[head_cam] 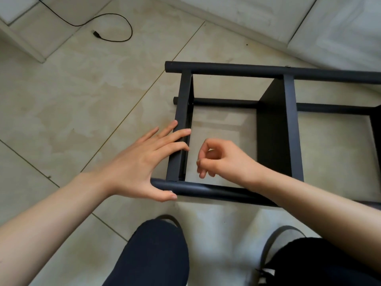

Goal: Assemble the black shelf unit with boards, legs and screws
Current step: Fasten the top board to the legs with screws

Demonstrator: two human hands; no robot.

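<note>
Cable on floor, left behind shelf unit.

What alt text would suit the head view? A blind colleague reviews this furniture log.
A black shelf unit of boards and round legs lies on its side on a beige tiled floor. The left hand rests open on the end board; the right hand, fingers curled, hovers inside the frame.

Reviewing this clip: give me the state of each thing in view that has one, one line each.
shelf unit: partly assembled, lying on its side on the floor.
left hand: open, fingers straight on the end board, thumb at the near leg.
right hand: fingers curled, pinching; what it holds is too small to tell.
cable: loose on the floor, unplugged.
</note>
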